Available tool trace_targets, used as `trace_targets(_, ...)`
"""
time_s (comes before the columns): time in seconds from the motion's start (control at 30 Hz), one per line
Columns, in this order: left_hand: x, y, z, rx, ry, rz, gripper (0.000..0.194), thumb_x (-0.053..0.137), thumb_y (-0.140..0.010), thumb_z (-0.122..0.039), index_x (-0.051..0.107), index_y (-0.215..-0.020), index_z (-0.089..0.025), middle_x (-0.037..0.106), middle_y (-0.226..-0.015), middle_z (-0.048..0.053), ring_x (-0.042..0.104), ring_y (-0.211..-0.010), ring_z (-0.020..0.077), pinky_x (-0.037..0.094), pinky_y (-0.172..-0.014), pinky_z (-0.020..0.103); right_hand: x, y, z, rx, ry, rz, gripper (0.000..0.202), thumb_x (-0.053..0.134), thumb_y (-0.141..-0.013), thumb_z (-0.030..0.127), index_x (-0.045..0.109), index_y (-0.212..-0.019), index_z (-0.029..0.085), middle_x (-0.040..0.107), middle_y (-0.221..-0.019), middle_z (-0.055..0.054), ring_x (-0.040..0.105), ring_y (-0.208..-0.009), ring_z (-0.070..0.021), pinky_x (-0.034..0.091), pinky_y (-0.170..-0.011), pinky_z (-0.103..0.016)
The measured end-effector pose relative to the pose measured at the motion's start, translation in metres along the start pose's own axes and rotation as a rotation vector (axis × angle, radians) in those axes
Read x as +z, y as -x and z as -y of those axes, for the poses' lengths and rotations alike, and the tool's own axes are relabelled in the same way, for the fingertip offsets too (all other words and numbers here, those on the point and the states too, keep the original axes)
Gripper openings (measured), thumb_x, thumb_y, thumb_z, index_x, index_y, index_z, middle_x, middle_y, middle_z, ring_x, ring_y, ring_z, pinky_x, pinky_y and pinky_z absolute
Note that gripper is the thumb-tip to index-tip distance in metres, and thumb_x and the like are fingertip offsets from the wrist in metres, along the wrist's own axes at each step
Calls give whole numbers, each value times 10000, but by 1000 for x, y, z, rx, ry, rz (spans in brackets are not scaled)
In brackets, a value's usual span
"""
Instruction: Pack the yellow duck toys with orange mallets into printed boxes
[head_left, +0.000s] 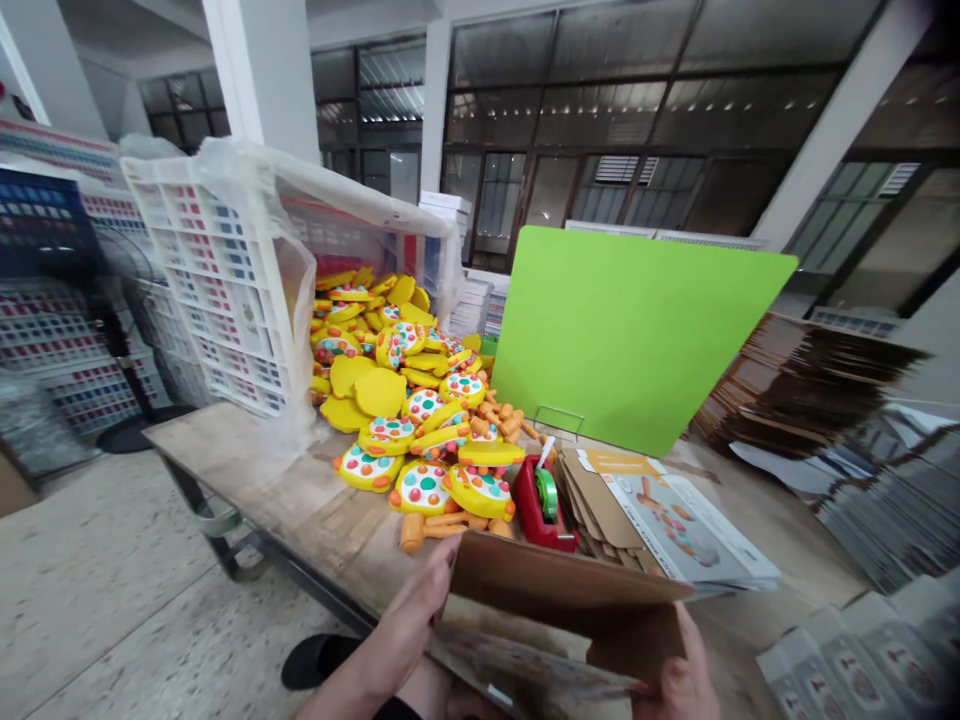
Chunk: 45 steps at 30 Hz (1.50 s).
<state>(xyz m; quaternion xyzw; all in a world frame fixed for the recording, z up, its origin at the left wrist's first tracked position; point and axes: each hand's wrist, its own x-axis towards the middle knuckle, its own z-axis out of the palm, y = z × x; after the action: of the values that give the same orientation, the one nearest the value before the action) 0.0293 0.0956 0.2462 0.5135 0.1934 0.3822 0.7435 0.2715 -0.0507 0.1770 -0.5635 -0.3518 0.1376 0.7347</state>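
Observation:
Between my two hands is an open cardboard box [562,580], held at the table's front edge with its brown inside showing. My left hand [420,610] grips the box's left side. My right hand [682,665] is wrapped round its right end. Just beyond the box lie orange toy hammers [412,532] and a heap of yellow toys with coloured knobs [426,487]. A red tape dispenser [534,510] with a green roll stands behind the box. Flat printed cartons [690,525] are stacked to its right.
A white plastic crate [217,270] lies on its side, spilling the yellow toys onto the table [292,500]. A green board [630,330] stands upright at the back. Stacked cardboard [810,390] and grey printed boxes [862,660] are on the right. A black fan [112,330] stands left.

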Motion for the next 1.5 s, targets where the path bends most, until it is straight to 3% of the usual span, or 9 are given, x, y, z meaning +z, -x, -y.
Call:
trace_targets(0.17, 13, -6, 2, -150, -69, -102, 730, 813, -756, -464, 581, -1400, -210, 631, -1423, 94, 537, -1348, 359, 435, -1128, 461, -4, 2, -13, 229, -74, -59, 706, 364, -880, 808, 592, -1377, 361, 742, -1235, -59, 719, -1088, -332, 629, -810, -475)
trace_targets(0.3, 12, -11, -8, -33, -289, -128, 597, 750, -820, -383, 598, -1373, -217, 660, -1379, 88, 567, -1320, 328, 461, -1104, 444, 3, -2, 19, 309, -8, 38, 551, 676, -867, 550, 584, -1369, 344, 678, -1357, -48, 632, -1258, -297, 620, -858, -386)
trace_targets(0.47, -11, -14, -17, 388, -619, 127, 238, 770, -866, -389, 757, -1044, -232, 770, -1121, 92, 695, -1118, 286, 529, -1018, 427, 0, -16, 65, -142, 239, 246, 176, 689, -903, 336, 746, -1063, 291, 745, -1208, -82, 707, -1128, -226, 590, -899, -278)
trace_targets(0.63, -25, -12, -25, 590, -914, 319, 450, 809, -830, -450, 688, -1227, -278, 710, -1306, 108, 622, -1265, 317, 494, -1070, 499, -18, -27, 83, -528, 508, 552, 339, 695, -895, 471, 728, -1193, 311, 746, -1220, -95, 680, -1192, -295, 584, -977, -425)
trace_targets(0.87, -16, -3, -33, 369, -1067, 325, 457, 744, -865, -271, 609, -1301, -255, 588, -1433, 119, 519, -1353, 309, 434, -1121, 505, -14, -18, 89, -589, 729, 521, 367, 712, -867, 294, 678, -1232, 291, 677, -1346, -97, 645, -1240, -286, 572, -996, -446)
trace_targets(1.07, -5, -11, -47, 328, -950, 264, 221, 692, -861, -253, 707, -1079, -215, 700, -1160, 87, 650, -1121, 271, 511, -1006, 443, -3, -19, 96, -490, 639, 495, 251, 652, -920, 247, 704, -1156, 315, 732, -1215, -66, 688, -1119, -219, 599, -906, -357)
trace_targets(1.23, -16, -19, -50, 434, -1088, 373, 236, 663, -941, -288, 731, -1162, -244, 706, -1244, 96, 658, -1164, 262, 536, -1008, 437, -6, -21, 99, -601, 728, 516, 308, 619, -943, 225, 699, -1223, 327, 712, -1279, -75, 679, -1165, -239, 602, -921, -389)
trace_targets(1.4, -42, -19, -43, 734, -1384, 548, 511, 608, -1005, -267, 470, -1497, -286, 569, -1492, 120, 482, -1419, 302, 436, -1136, 543, -16, -21, 89, -759, 900, 615, 499, 624, -947, 278, 550, -1439, 301, 592, -1455, -87, 537, -1373, -294, 563, -1023, -474)
trace_targets(1.5, -47, -18, -44, 796, -1459, 569, 562, 579, -1016, -199, 394, -1540, -282, 539, -1517, 129, 418, -1464, 313, 384, -1162, 586, -20, -21, 78, -825, 958, 579, 546, 588, -959, 222, 490, -1489, 307, 558, -1485, -84, 420, -1457, -291, 529, -1067, -491)
